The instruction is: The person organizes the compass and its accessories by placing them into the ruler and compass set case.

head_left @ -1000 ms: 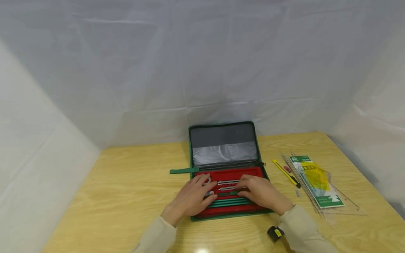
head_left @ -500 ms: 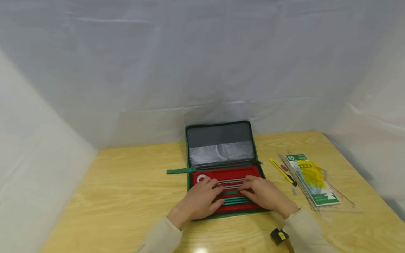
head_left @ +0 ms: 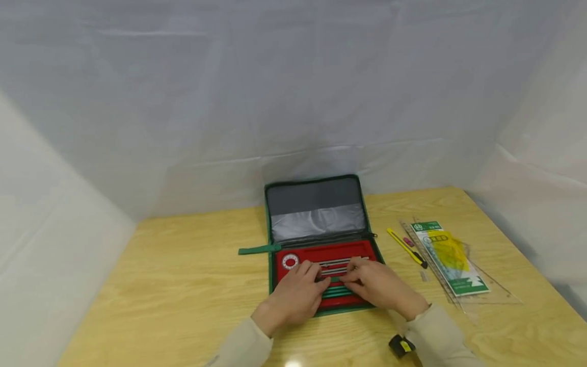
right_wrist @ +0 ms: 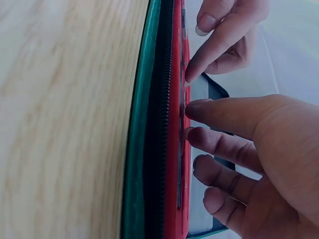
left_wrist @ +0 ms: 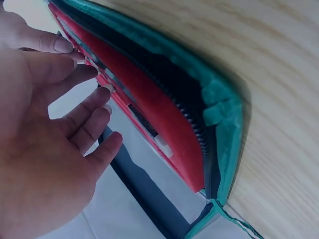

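An unzipped green drawing-instrument case [head_left: 316, 196] lies with its lid raised and its red tray [head_left: 339, 251] facing up. In the tray are a round white disc [head_left: 290, 261], slim silver drawing tools [head_left: 337, 263], several green pencils [head_left: 336, 292] and a small green piece [head_left: 336, 279]. My left hand [head_left: 295, 295] and right hand [head_left: 380, 286] meet over the tray, fingertips touching at the small green piece from either side. In the right wrist view, the right thumb and forefinger [right_wrist: 224, 114] are extended, their tips against the tray. The fingertips partly hide the piece.
To the right lie a yellow cutter [head_left: 407, 248], a pink eraser [head_left: 408, 242], a small grey piece [head_left: 424, 276], clear rulers [head_left: 497, 293] and a green-and-white template packet [head_left: 468, 285]. A black tape measure [head_left: 401, 346] sits near the right sleeve. White sheeting [head_left: 293, 92] encloses the table.
My left hand has slid right, off the white disc, and its fingertips now come close to those of my right hand. The right hand stays over the tray. The view has shifted slightly.
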Demonstrator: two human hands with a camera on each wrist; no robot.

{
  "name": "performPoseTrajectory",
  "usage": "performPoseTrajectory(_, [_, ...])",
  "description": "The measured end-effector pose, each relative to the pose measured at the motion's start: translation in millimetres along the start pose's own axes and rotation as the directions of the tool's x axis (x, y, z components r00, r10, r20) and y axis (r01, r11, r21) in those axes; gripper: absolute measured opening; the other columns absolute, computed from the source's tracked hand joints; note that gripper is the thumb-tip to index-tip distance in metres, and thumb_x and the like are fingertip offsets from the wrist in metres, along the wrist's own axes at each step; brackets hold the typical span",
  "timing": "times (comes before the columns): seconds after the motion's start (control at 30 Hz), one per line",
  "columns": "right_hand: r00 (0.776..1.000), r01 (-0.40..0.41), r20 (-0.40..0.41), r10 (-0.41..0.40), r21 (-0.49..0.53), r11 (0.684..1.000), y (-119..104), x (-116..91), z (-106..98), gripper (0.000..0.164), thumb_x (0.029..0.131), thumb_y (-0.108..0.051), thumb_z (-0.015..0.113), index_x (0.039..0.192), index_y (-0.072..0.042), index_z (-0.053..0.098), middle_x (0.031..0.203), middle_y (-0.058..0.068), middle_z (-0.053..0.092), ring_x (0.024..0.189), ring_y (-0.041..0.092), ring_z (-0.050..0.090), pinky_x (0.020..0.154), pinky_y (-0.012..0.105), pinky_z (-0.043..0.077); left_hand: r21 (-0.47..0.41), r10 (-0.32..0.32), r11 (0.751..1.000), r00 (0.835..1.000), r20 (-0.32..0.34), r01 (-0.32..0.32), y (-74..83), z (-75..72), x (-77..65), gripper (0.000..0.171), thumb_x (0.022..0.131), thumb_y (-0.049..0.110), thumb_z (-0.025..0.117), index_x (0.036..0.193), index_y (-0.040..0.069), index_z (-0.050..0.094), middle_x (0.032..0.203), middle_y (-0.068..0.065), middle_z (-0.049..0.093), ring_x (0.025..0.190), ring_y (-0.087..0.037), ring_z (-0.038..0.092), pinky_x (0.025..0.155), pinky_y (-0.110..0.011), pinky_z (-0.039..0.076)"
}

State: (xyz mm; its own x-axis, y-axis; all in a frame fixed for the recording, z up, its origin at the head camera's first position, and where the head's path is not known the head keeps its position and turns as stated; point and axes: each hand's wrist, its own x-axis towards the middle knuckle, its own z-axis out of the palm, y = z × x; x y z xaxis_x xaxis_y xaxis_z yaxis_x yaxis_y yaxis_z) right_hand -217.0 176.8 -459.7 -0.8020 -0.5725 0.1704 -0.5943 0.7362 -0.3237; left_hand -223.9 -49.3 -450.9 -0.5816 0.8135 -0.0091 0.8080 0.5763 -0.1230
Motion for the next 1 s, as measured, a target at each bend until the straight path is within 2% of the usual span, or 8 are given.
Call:
performPoseTrajectory(0.17, [1.0,-0.011,-0.02,0.012,0.007,1.0,0.6,-1.7,-0.3,0.015,0.085,-0.023,0.06,0.096,-0.02,0.07,0.095,-0.009,0.055,0.081,0.005,0.052,0.072,0.027,0.047,-0.016,0.011,1.0,1.0,-0.028,-0.012,0.6,-2.6,1.8,0.035,0.095,0.027,0.037,0.126,0.021,0.052,0.111,-0.001,0.046,0.098,-0.016,0.035,0.09,-0.032,0.036])
performPoseTrajectory(0.47, [0.999,-0.037,-0.005,0.037,0.036,0.999,0.9,-3.6,0.9,0.016,0.086,-0.024,0.06,0.098,-0.021,0.069,0.096,-0.01,0.055,0.084,0.004,0.052,0.072,0.027,0.047,-0.042,0.005,0.999,0.998,-0.056,-0.007,-0.8,-4.4,3.6,0.032,0.094,0.028,0.04,0.119,0.019,0.058,0.105,0.0,0.05,0.092,-0.016,0.038,0.085,-0.031,0.038])
performPoseTrajectory(0.67, [0.995,-0.087,-0.042,0.089,0.035,0.996,9.2,-8.7,-2.4,0.016,0.087,-0.028,0.058,0.1,-0.025,0.067,0.096,-0.012,0.053,0.08,0.001,0.05,0.069,0.026,0.047,-0.125,-0.022,0.992,0.988,-0.155,0.002,-4.9,-5.3,4.8,0.028,0.092,0.024,0.043,0.113,0.02,0.06,0.101,0.001,0.052,0.089,-0.014,0.041,0.078,-0.027,0.041])
performPoseTrajectory(0.77, [0.991,-0.109,-0.078,0.112,0.036,0.993,16.4,-11.9,-6.4,0.016,0.088,-0.027,0.058,0.101,-0.026,0.066,0.096,-0.012,0.053,0.078,0.0,0.05,0.068,0.024,0.046,-0.145,-0.035,0.989,0.979,-0.202,0.005,-6.9,-5.3,5.3,0.028,0.092,0.025,0.043,0.115,0.02,0.059,0.106,-0.001,0.053,0.093,-0.015,0.044,0.081,-0.029,0.042])
performPoseTrajectory(0.87, [0.984,-0.141,-0.108,0.143,0.024,0.99,23.5,-15.2,-11.4,0.017,0.087,-0.028,0.058,0.102,-0.025,0.066,0.097,-0.011,0.055,0.078,0.001,0.05,0.068,0.025,0.046,-0.166,-0.051,0.986,0.98,-0.193,0.018,-9.0,-4.5,6.2,0.032,0.093,0.029,0.042,0.121,0.02,0.055,0.118,-0.004,0.052,0.104,-0.019,0.046,0.088,-0.035,0.041])
performPoseTrajectory(1.0, [0.971,-0.204,-0.129,0.201,-0.006,0.979,32.9,-19.7,-16.2,0.019,0.087,-0.03,0.059,0.104,-0.025,0.065,0.1,-0.009,0.057,0.081,0.003,0.051,0.07,0.026,0.047,-0.229,-0.076,0.972,0.991,-0.114,0.048,-11.8,-3.6,8.4,0.038,0.095,0.036,0.039,0.129,0.022,0.049,0.134,-0.008,0.045,0.119,-0.023,0.04,0.094,-0.042,0.039])
